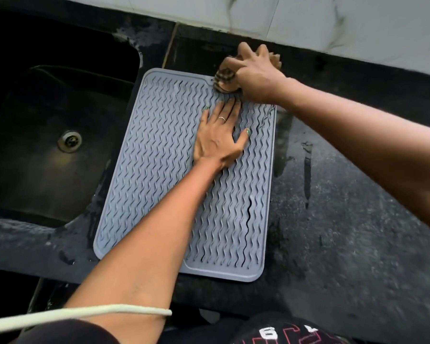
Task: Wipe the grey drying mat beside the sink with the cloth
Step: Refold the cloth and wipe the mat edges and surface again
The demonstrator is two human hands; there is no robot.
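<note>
The grey drying mat (159,155), ribbed with wavy ridges, lies flat on the black counter just right of the sink. My left hand (219,137) rests palm down on the mat's upper middle, fingers spread, a ring on one finger. My right hand (253,73) presses a bunched brown cloth with dark stripes (225,79) onto the mat's far right corner. Most of the cloth is hidden under that hand.
A dark sink (47,135) with a metal drain (69,141) lies to the left. The wet black counter (345,219) extends to the right. A white marbled wall (308,18) runs along the back. A pale cord (85,312) crosses my left forearm near the bottom.
</note>
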